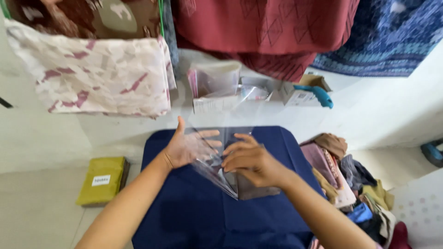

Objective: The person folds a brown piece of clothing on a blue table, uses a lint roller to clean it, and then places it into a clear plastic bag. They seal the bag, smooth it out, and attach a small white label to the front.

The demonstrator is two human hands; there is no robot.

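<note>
My left hand (pixel 187 146) is spread with its palm up, pressed against a clear plastic bag (pixel 217 177) held over a navy blue cloth-covered table (pixel 194 212). My right hand (pixel 251 161) grips the bag and a folded grey-brown cloth (pixel 251 190) that sits partly inside the bag. The bag's upper part rises between my two hands and is almost see-through.
A pile of folded clothes (pixel 350 180) lies to the right of the table. A yellow packet (pixel 102 180) rests on the floor at the left. Behind stand an open box of plastic bags (pixel 214 87) and a small box with a blue tool (pixel 311 92). Patterned fabrics (pixel 97 74) hang above.
</note>
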